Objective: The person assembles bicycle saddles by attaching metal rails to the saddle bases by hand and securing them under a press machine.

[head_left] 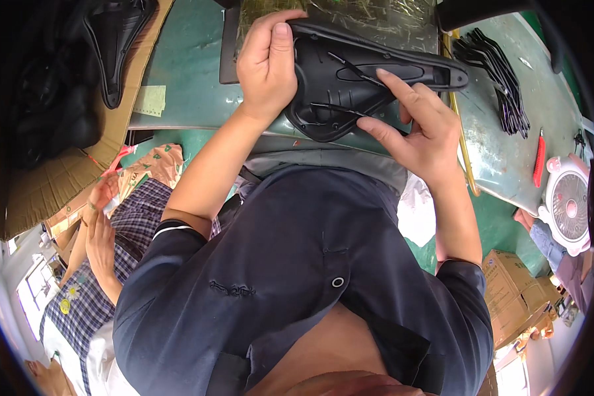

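At top centre of the frame, we hold a black saddle point(317, 82), underside facing us. Our left hand point(267, 72) grips its wide end, fingers wrapped round the rim. On our right hand point(422, 129), thumb and forefinger are spread, tips at 2 thin black rods point(355, 68); we cannot tell whether they grip. We'd judge it best to brace the rim and guide both rods evenly.
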### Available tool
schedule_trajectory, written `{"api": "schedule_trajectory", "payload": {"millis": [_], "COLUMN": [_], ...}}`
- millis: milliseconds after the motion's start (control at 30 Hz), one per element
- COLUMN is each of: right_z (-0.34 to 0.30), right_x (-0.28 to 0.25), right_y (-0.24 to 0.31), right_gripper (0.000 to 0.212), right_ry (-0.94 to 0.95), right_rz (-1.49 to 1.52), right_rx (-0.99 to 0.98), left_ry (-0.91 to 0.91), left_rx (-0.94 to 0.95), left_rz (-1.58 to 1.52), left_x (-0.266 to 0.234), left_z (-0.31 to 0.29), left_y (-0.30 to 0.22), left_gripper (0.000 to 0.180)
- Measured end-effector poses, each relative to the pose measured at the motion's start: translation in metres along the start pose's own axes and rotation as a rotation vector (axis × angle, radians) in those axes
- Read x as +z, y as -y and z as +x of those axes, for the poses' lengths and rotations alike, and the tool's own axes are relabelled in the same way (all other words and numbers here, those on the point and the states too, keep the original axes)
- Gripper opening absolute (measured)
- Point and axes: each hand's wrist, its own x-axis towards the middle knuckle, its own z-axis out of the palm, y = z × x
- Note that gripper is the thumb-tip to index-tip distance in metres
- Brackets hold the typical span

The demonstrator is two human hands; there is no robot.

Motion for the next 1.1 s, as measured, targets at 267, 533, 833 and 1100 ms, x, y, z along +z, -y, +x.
{"api": "schedule_trajectory", "payload": {"millis": [267, 533, 833, 1100], "right_z": [0.011, 0.043, 0.047, 0.079], "right_x": [-0.004, 0.009, 0.013, 0.003], "right_y": [0.001, 0.002, 0.0, -0.012], "right_gripper": [0.067, 0.024, 0.012, 0.02], "right_ry": [0.101, -0.017, -0.05, 0.187], "right_rz": [-0.103, -0.089, -0.051, -0.019], "right_rx": [-0.085, -0.216, -0.144, -0.291], "left_ry": [-0.073, -0.096, -0.012, 0.045], "left_rx": [-0.023, -0.068, 0.012, 0.183], "left_rz": [0.009, -0.123, 0.018, 0.17], "left_x": [0.002, 0.008, 0.007, -0.01], "left_z": [-0.002, -0.007, -0.002, 0.002], "left_y": [0.001, 0.009, 0.005, 0.007], "left_gripper": [0.026, 0.028, 0.028, 0.025]}}
